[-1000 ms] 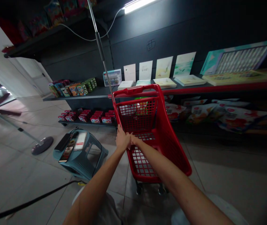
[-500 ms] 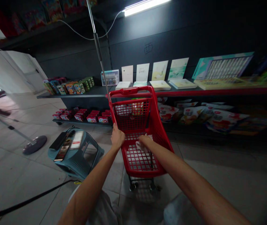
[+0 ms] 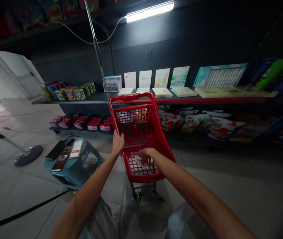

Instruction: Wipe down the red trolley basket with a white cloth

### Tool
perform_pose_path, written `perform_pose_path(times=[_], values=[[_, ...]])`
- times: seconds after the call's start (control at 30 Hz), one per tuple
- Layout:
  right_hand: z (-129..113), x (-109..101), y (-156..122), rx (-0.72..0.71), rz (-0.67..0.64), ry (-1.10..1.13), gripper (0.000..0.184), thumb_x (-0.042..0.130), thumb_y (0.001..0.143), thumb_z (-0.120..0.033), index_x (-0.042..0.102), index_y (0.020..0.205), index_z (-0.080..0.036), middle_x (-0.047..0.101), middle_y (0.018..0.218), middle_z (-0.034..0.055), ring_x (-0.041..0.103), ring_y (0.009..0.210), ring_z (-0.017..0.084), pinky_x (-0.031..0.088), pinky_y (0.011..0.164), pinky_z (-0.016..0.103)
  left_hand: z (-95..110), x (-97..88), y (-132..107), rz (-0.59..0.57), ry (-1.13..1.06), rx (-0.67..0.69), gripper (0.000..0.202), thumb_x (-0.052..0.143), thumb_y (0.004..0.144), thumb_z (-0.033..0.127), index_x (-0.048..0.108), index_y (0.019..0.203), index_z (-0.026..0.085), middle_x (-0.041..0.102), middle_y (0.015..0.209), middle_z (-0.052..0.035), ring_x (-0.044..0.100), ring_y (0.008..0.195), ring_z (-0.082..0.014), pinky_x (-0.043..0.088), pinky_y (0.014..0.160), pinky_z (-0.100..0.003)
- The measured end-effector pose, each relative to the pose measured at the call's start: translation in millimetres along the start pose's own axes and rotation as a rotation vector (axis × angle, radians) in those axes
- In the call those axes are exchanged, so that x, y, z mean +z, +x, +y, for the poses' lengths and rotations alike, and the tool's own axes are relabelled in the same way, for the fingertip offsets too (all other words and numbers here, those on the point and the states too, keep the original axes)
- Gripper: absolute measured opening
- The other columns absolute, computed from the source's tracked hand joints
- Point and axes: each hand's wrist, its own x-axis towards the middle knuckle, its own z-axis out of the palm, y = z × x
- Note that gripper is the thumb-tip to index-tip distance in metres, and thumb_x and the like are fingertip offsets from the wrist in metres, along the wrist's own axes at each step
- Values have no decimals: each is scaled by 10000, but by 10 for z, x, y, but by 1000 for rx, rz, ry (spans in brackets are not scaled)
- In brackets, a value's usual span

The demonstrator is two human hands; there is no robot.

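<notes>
A small red shopping cart (image 3: 164, 142) stands before me, its handle toward the shelf and its grid basket tilted up at me. My left hand (image 3: 118, 142) is closed on the left rim of the basket. Inside the basket, my right hand (image 3: 146, 155) presses a pale cloth (image 3: 139, 161) against the grid floor. The fingers of that hand are bent over the cloth and partly hidden by the wrist. A thin metal pole (image 3: 97, 53) rises along the cart's left side.
On the left, a blue-grey plastic stool (image 3: 91, 172) carries a phone (image 3: 61, 162) and other items. Behind the cart, a dark shelf (image 3: 99, 97) holds books and boxes, with snack bags (image 3: 170, 121) below. A round stand base (image 3: 29, 156) rests on the floor.
My right hand has moved the cloth down the basket floor toward me. The left hand keeps its grip on the rim. The whole view has shifted slightly.
</notes>
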Motion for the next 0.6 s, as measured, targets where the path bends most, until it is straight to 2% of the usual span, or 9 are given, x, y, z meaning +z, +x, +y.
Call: perform_pose_path(times=[0.07,0.13,0.17,0.27,0.37,0.47,0.53,0.6], values=[[9,-48,8,51,-4,-18,403,655,993,-404,617,1320,-172,634,1310,99,658,1111,234,586,936,444,-165,-135,94,-18,-20,127,516,296,1056,346,414,1537,204,563,1533,-79,540,1394,-199,414,1175,-316],[18,-71,34,100,-20,-44,405,653,994,-403,615,1326,-174,631,1316,101,656,1115,233,584,944,449,-394,-384,220,-29,101,228,455,309,1026,269,593,1380,230,623,1458,-51,545,1374,-190,387,1198,-310],[24,-79,52,123,-28,-57,406,652,994,-403,614,1328,-175,630,1318,103,655,1117,233,583,947,452,-532,-542,289,3,198,233,438,348,990,221,643,1312,247,631,1439,-47,530,1383,-200,364,1218,-331],[54,-110,126,187,-54,-100,411,653,993,-409,616,1326,-171,629,1318,102,654,1123,241,581,950,456,-1037,-1042,493,153,446,156,454,440,891,148,679,1275,191,558,1496,-129,368,1508,-300,286,1264,-486],[78,-149,240,241,-95,-147,403,642,997,-417,631,1310,-163,634,1308,92,653,1123,252,582,949,450,-1609,-1404,644,263,533,21,408,462,912,218,685,1250,167,330,1663,-173,102,1595,-414,133,1245,-692],[82,-169,379,278,-149,-194,396,651,994,-411,634,1300,-160,642,1291,91,660,1108,245,587,935,439,-2070,-1563,736,266,531,-92,407,419,956,285,682,1250,188,200,1717,-177,-25,1598,-464,83,1169,-802],[82,-168,462,292,-176,-222,392,665,987,-402,631,1294,-159,649,1278,93,667,1092,234,592,921,430,-2257,-1607,786,270,540,-138,447,366,978,309,672,1282,189,121,1732,-193,-62,1599,-460,39,1159,-811],[87,-161,523,297,-176,-249,379,665,989,-396,636,1283,-159,656,1260,91,673,1072,224,597,908,420,-2360,-1643,836,275,549,-181,482,330,990,318,657,1316,183,59,1739,-202,-102,1599,-446,1,1157,-805]])
